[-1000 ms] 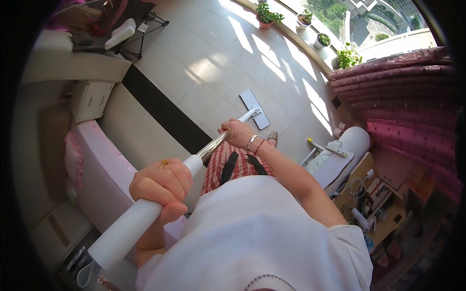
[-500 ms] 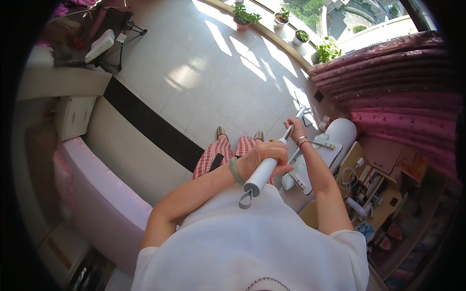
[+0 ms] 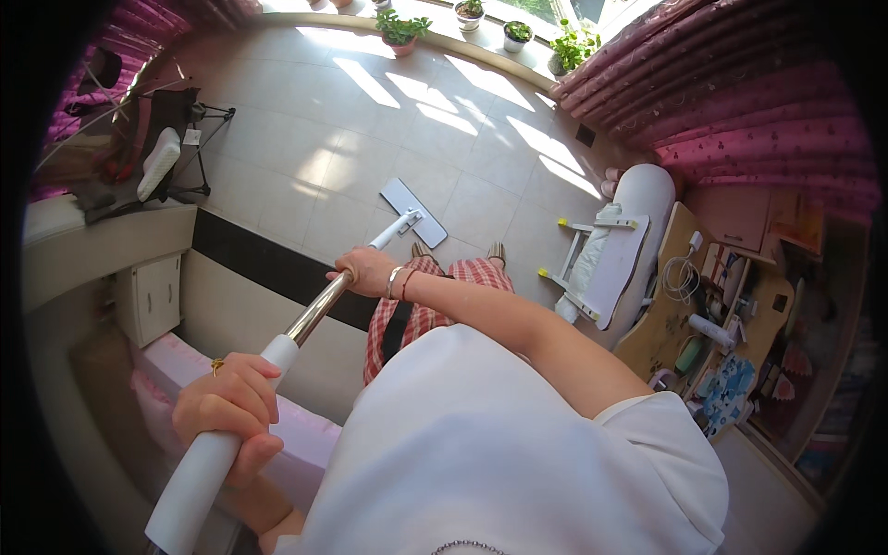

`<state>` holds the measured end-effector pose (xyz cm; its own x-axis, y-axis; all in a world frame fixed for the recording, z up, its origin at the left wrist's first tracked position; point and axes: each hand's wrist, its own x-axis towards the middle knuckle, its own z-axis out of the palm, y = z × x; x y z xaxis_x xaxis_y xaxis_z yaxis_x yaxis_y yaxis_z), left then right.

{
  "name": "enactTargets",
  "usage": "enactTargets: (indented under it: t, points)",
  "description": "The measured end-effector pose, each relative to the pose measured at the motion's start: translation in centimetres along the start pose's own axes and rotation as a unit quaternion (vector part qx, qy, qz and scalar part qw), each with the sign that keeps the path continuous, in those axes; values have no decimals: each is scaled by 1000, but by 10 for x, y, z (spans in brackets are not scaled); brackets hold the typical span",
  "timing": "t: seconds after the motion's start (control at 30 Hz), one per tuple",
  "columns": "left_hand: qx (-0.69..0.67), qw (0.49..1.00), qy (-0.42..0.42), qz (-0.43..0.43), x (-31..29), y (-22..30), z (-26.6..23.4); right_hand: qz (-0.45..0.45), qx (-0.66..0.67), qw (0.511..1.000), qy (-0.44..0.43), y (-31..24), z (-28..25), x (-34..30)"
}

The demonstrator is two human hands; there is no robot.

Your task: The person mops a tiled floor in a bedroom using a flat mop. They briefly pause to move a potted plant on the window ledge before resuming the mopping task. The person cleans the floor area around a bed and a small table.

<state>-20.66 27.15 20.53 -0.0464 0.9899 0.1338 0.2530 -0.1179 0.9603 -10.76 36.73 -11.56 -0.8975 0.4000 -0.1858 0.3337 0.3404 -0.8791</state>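
Note:
A flat mop with a white and chrome pole slants from the lower left up toward the middle of the view. Its rectangular head lies on the floor tiles just beyond my feet. My left hand is wrapped round the white upper grip, low at the left. Further down the pole, my right hand grips it above the mop head, my arm reaching across my body.
To the left stand a pink-covered bed, a small white cabinet and a folding chair. A cluttered wooden desk and a white stool-like frame are on the right. Potted plants line the sill by pink curtains.
Both hands have swung the mop from the right across to the left. Its head has moved from the floor near the curtain to beyond my feet. The view has turned somewhat.

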Motion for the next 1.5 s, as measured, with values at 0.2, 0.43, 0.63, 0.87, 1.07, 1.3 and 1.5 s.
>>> enactTargets:
  t: [0.2,0.43,0.63,0.87,1.07,1.3,1.5]
  points:
    - [-42,997,-19,55,20,-3,28,15,-35,997,-68,-6,-51,-23]
    - [-211,963,-70,152,97,-74,112,163,-154,974,33,103,-153,-96]
    - [-186,974,-36,127,108,-136,164,228,-181,945,149,180,-187,-112]
    - [-180,976,-73,99,85,-120,133,170,-130,954,210,180,-138,-111]
    - [-112,988,-90,56,59,-53,50,90,-56,980,166,87,-81,-62]
    - [-95,995,23,28,14,-22,-1,25,-26,999,-14,11,-36,-8]
    - [-152,985,-15,83,18,-48,1,49,-69,996,-40,24,-54,-12]
